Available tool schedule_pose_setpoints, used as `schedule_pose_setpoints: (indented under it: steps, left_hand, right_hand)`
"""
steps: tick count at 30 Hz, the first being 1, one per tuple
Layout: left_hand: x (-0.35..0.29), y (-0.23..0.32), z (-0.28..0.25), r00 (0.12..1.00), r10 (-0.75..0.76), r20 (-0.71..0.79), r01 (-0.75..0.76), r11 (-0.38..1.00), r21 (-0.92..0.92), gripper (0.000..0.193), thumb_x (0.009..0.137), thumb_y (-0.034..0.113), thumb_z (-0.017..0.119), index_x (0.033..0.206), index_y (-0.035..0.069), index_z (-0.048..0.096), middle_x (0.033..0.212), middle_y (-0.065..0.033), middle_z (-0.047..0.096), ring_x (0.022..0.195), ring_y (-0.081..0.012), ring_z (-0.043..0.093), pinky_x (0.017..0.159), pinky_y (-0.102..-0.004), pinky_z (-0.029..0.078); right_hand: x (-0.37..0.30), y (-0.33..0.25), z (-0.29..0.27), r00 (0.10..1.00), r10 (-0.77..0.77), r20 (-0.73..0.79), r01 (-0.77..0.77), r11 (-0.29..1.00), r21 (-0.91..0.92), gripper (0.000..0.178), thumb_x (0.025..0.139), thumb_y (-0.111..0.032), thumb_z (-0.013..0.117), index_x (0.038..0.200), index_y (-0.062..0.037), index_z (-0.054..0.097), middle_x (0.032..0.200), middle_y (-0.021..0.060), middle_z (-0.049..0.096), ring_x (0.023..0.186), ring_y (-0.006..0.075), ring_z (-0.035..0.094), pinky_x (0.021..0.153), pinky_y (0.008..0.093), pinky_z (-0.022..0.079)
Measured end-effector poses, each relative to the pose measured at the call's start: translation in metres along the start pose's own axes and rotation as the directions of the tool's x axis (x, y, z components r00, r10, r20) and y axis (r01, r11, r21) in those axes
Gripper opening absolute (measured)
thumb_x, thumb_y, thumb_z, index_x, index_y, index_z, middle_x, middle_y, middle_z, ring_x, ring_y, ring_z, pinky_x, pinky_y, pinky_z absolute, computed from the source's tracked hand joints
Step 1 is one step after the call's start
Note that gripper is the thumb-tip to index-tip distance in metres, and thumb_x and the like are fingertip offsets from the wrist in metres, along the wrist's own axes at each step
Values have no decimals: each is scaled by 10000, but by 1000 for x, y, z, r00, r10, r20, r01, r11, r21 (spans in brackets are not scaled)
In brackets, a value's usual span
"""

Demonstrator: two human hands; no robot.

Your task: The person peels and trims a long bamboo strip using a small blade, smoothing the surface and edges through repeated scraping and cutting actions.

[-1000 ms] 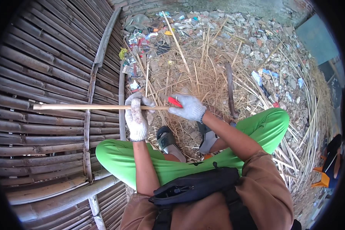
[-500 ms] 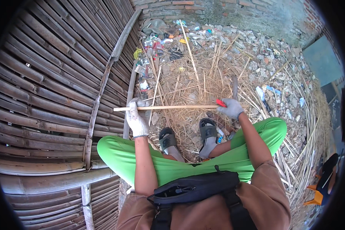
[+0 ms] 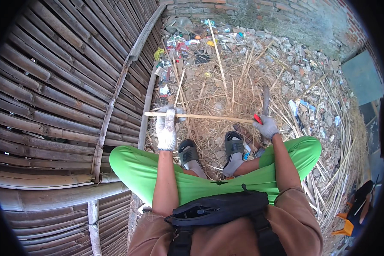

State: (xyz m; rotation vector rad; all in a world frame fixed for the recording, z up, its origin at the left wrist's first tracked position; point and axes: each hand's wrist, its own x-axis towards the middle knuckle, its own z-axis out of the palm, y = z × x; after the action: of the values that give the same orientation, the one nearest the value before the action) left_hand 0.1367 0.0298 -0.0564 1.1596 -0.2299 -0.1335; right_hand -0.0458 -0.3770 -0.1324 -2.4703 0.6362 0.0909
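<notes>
A long, thin bamboo strip (image 3: 213, 116) lies nearly level across the front of me, above my feet. My left hand (image 3: 167, 130), in a whitish knit glove, is closed round the strip near its left end. My right hand (image 3: 268, 127), also gloved, is closed on a red-handled tool (image 3: 257, 118), which touches or almost touches the strip's right part. The glove hides most of this tool, so its kind is unclear. A dark grey, narrow piece (image 3: 266, 100) shows just beyond the right hand; whether it belongs to the tool I cannot tell.
A bamboo slat wall (image 3: 64, 94) rises close on my left. Straw, loose bamboo sticks (image 3: 218, 55) and rubble litter the ground up to a brick wall (image 3: 192, 9). My sandalled feet (image 3: 234, 147) are between my green-clad knees. Long strips (image 3: 315, 179) lie at right, near an orange object (image 3: 344, 225).
The view has shifted slightly. My left hand has moved right and a little away from me, bringing the strip along. My hands are somewhat closer together, and the strip's right end no longer shows past my right hand.
</notes>
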Motion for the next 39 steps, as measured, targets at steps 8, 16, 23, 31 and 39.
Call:
schedule_pose_setpoints:
  steps: [8,16,23,31,39]
  left_hand:
    - [-8,-16,19,997,-54,52,51,997,61,342,1074,197,662,1328,-16,576,1082,-138,722,896,-212,721,797,-345,631]
    - [-17,-39,33,967,-164,195,144,983,114,301,1071,206,679,1300,32,589,1129,-117,747,946,-148,695,823,-300,588]
    - [-20,-44,32,962,-186,201,150,972,183,260,1088,209,645,1271,28,609,1153,-130,743,940,-161,711,839,-316,609]
    - [-21,-45,28,954,-228,196,180,955,235,333,1113,294,599,1282,8,623,1095,-138,759,900,-178,729,822,-337,619]
    - [1,17,3,996,74,-44,-86,908,-410,379,1060,423,665,1172,66,604,775,-7,549,786,-206,551,899,-514,525]
  right_hand:
    - [0,-19,9,999,-28,26,29,999,-23,465,918,-481,762,1131,-69,737,983,241,732,949,428,714,840,501,548]
    - [-9,-53,36,989,-111,95,108,994,34,525,928,-551,732,1151,-76,752,1036,221,751,994,416,726,869,479,565]
    - [-13,-63,30,982,-82,172,82,997,7,572,930,-612,708,1108,-71,759,1004,222,755,976,412,730,863,477,564]
    - [-16,-79,26,961,-56,272,49,998,34,648,914,-699,680,962,-56,748,941,238,740,911,413,724,828,473,553]
    - [-2,-50,26,975,-29,219,18,999,50,583,887,-628,725,977,-52,740,949,241,738,920,425,722,837,483,553]
